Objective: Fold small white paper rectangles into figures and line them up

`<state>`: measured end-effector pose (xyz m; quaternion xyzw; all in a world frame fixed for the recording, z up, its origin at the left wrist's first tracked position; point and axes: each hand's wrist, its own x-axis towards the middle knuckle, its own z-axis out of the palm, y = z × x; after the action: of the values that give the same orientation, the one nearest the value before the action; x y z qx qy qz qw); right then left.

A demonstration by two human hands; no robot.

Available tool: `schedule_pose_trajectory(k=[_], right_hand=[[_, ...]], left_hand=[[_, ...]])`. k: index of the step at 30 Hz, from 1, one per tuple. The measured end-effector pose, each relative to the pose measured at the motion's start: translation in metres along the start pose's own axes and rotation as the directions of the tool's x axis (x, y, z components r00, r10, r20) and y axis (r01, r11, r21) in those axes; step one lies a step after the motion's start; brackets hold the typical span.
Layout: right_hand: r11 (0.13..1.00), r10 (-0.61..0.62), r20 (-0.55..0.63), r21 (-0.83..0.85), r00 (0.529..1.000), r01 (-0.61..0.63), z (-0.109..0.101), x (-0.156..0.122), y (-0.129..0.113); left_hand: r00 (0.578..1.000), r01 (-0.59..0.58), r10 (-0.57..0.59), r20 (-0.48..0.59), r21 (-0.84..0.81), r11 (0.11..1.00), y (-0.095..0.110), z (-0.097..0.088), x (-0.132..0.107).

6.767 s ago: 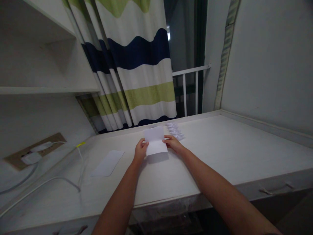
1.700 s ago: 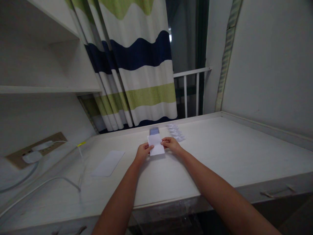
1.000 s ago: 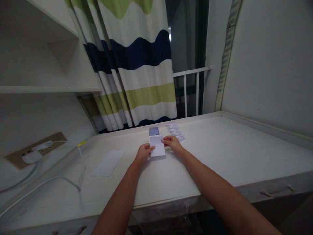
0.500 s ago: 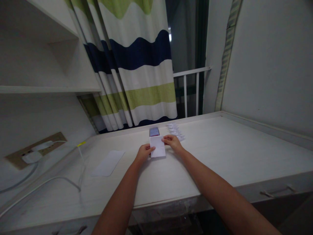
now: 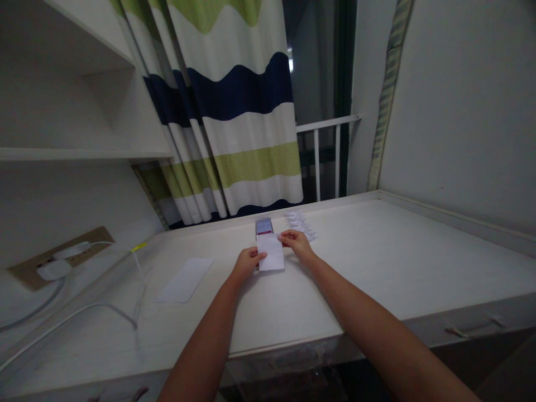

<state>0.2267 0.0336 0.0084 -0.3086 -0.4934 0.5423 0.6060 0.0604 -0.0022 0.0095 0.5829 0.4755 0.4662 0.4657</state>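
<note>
As hands (image 5: 246, 263) hold it, paper (image 5: 271, 255) points lengthwise forward.

"What hangs just before twelve o'clock?"
"A curtain (image 5: 247, 92) striped white, navy and green, beside a dark window (image 5: 314, 72) at one, where a white railing (image 5: 329, 122) crosses low."
"And the sides?"
"Open shelving (image 5: 84, 153) at ten, a pale wall (image 5: 460, 111) at two. The white desk (image 5: 377, 262) stretches toward six, under dim light."
</note>
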Motion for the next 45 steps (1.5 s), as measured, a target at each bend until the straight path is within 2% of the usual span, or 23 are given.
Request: schedule_pose_trajectory(k=[26, 30, 34, 36, 45], right_hand=[[1.0, 0.008, 0.024, -0.007, 1.0, -0.008, -0.0009, -0.0006, -0.0009], [0.995, 0.096, 0.049, -0.026, 0.994, -0.094, 0.0, -0.0025, -0.0003], [0.977, 0.204, 0.174, -0.094, 0.963, -0.19, 0.0018, -0.0052, 0.0027], [0.976, 0.212, 0.201, -0.094, 0.956, -0.197, 0.0021, -0.0053, 0.0047], [0.977, 0.214, 0.177, -0.047, 0.961, -0.209, 0.0016, -0.0029, 0.0073]], left_hand=[[1.0, 0.002, -0.002, 0.009, -0.019, 1.0, 0.0026, 0.0019, -0.0022], [1.0, -0.014, 0.013, -0.024, -0.045, 0.999, -0.0002, -0.0011, 0.0013], [0.994, -0.038, 0.032, -0.101, -0.061, 0.997, -0.0044, -0.0052, 0.0059], [0.993, -0.044, 0.036, -0.109, -0.074, 0.996, -0.0051, -0.0054, 0.0065], [0.997, -0.033, 0.019, -0.077, -0.188, 0.982, -0.0039, -0.0013, 0.0058]])
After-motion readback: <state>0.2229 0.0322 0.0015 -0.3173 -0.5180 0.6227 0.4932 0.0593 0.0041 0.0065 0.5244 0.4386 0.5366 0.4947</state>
